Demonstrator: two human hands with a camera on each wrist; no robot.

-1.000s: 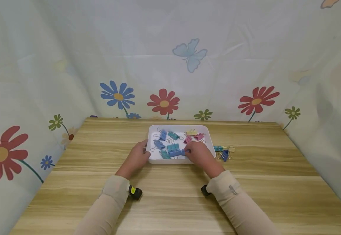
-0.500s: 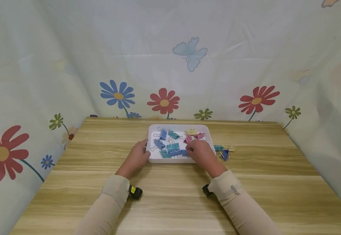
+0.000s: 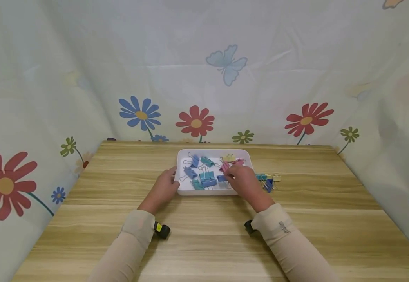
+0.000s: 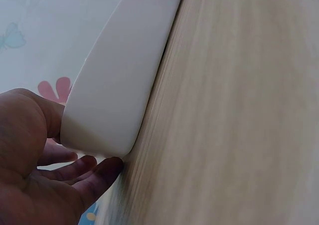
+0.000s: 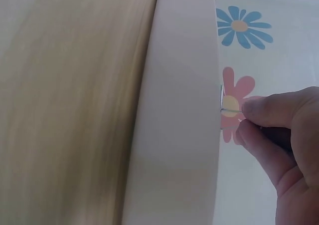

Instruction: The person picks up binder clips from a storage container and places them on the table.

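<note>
Clock centred on the white tray (image 3: 206,192), as the head view shows it. My left hand (image 3: 163,187) at 8 o'clock grips the tray's corner, thumb and fingers bent about it. My right hand (image 3: 244,181), at 4 o'clock, pinches a wire of the blue clip (image 3: 221,178) between thumb and forefinger (wire clearest from the right wrist). That clip is within the tray's outline at 5 o'clock; contact with its floor, cannot tell. Teal clip (image 3: 261,177), yellow clip (image 3: 274,178) and dark blue clip (image 3: 268,185) on the bench (image 3: 204,246), 3 o'clock
</note>
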